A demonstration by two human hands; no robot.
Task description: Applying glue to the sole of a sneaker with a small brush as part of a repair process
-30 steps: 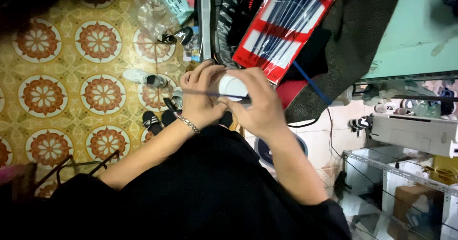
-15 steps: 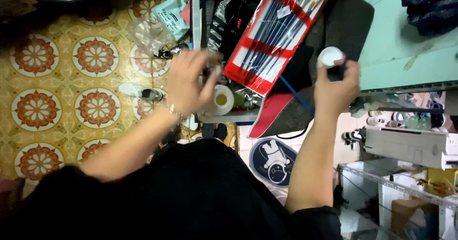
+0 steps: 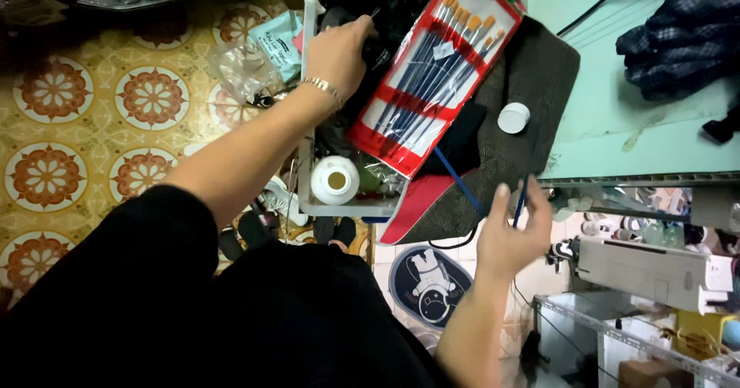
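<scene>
The left hand reaches out over a cluttered white plastic tray, its fingers curled down onto something dark at the tray's far end; what it grips there is hidden by the knuckles, so I cannot tell whether it holds anything. A thin metal bracelet sits at that wrist. Nearer the body than this hand, an open white plastic bottle stands upright in the tray, mouth bare, likely parked there so it will not tip. Its round white cap lies apart, beyond the right hand, on a dark grey felt mat, laid flat where it cannot roll off.

The right hand is closed loosely round a slim blue-handled paintbrush, pinched between thumb and fingers with the shaft pointing up toward the mat, a grip that suits fine control. Between the two hands lies a red-and-white flat packet of blue-handled brushes, slanted across the tray and mat. Beyond the mat spreads the pale green counter, with a dark checked cloth bundled on it
</scene>
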